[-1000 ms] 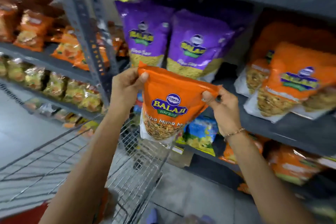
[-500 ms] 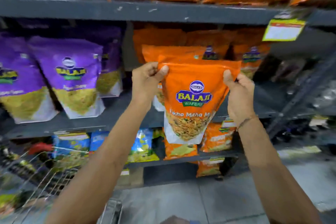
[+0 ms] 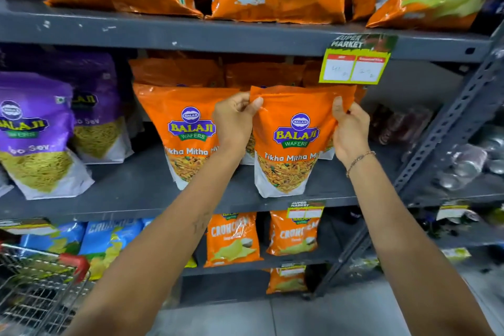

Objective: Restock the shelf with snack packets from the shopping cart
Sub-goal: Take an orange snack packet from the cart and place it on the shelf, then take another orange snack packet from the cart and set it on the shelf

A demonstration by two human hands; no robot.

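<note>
1. I see my left hand (image 3: 234, 123) and right hand (image 3: 350, 131) pinched closed on the top corners of a glossy orange Tikha Mitha packet (image 3: 293, 142), centre frame, upright, its white base touching the grey metal shelf (image 3: 131, 185).
2. Just left stands a matching orange packet (image 3: 185, 133); further left, purple sev packets (image 3: 35, 136) with crinkled film.
3. A yellow-edged price tag (image 3: 354, 63) hangs from the shelf edge above, close over the held packet's top.
4. Bare shelf lies right of my right hand, beside the perforated upright (image 3: 450, 128).
5. The wire shopping cart (image 3: 35, 294) sits lower left on grey floor.
</note>
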